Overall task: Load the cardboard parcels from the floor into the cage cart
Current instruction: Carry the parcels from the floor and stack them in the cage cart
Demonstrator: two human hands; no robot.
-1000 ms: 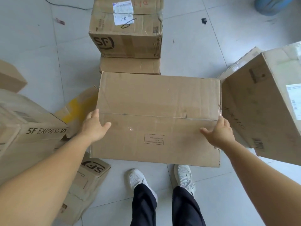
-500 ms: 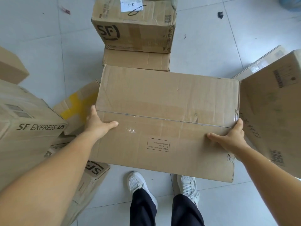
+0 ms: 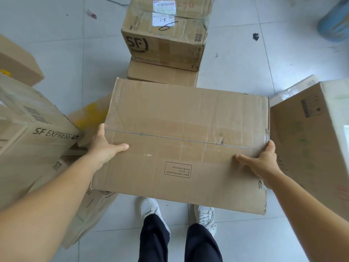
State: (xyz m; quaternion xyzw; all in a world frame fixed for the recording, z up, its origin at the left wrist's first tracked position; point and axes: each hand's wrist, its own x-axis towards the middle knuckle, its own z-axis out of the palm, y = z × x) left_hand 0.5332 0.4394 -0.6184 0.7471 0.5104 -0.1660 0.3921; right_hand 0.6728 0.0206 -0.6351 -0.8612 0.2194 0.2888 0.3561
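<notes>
- Head view, step in hand: a large, flat, brown cardboard parcel (image 3: 187, 144) is held off the pale tiled floor (image 3: 245, 59), above the person's white shoes (image 3: 149, 207), so the lift appears under way.
- Hands: the left hand (image 3: 103, 146) grips the parcel's left edge, thumb lying on top; the right hand (image 3: 262, 161) grips the right edge likewise. The fingers beneath are hidden.
- Parcel: its top is creased, taped along a centre seam, with a small printed rectangle.
- Surroundings: an SF-marked carton (image 3: 166, 33) stands stacked beyond; other cartons flank both sides.
- Next move, judged: turning toward the cage cart, which is not in view, while clearing the neighbouring cartons.
</notes>
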